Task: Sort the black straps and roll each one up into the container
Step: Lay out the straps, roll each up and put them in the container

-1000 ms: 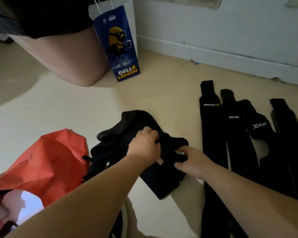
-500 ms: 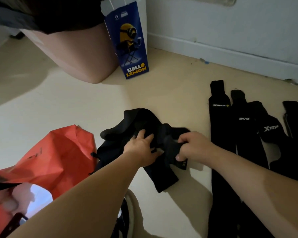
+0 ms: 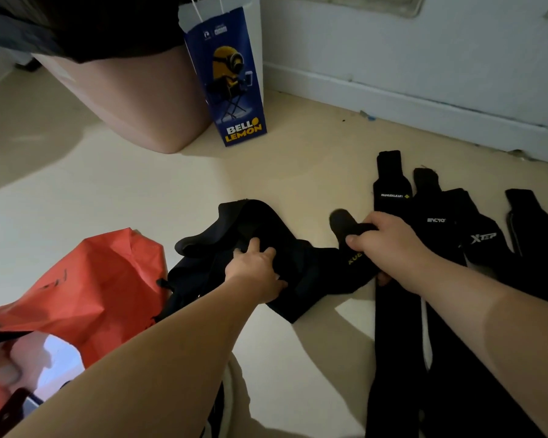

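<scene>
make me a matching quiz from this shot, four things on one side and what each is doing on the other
1 left hand
2 right hand
3 blue paper bag
4 orange bag

a stands upright near the wall
b grips a black strap
c lies crumpled at lower left
d presses on the black pile

Pairs: 1-d, 2-b, 3-a, 4-c
</scene>
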Demonstrator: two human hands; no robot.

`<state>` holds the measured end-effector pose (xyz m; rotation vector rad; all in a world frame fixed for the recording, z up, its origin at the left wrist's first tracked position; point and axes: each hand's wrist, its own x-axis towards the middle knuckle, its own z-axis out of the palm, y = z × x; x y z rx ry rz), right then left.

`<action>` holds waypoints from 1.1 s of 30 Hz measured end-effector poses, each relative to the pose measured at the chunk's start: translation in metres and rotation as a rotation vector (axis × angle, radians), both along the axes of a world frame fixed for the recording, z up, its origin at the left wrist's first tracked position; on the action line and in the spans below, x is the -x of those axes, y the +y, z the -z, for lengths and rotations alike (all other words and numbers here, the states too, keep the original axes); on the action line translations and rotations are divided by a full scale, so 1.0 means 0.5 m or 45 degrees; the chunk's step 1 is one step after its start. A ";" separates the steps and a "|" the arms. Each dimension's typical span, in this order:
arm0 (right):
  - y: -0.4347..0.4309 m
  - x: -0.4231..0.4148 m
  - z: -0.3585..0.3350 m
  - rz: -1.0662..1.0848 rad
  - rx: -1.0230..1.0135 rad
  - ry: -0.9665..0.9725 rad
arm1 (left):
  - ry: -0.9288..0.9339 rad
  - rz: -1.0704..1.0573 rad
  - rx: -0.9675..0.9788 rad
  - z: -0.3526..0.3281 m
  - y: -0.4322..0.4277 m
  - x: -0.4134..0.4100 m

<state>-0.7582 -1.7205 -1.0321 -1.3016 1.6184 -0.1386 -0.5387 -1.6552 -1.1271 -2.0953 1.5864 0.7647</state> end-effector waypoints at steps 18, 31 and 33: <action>-0.027 0.026 -0.032 -0.044 0.213 -0.070 | -0.289 0.442 0.079 -0.023 -0.056 0.050; -0.003 0.039 0.028 0.160 -0.171 -0.148 | 0.147 0.378 0.144 0.019 -0.045 0.005; -0.006 0.036 0.026 0.159 -0.203 -0.149 | 0.120 0.399 0.103 0.022 -0.053 0.003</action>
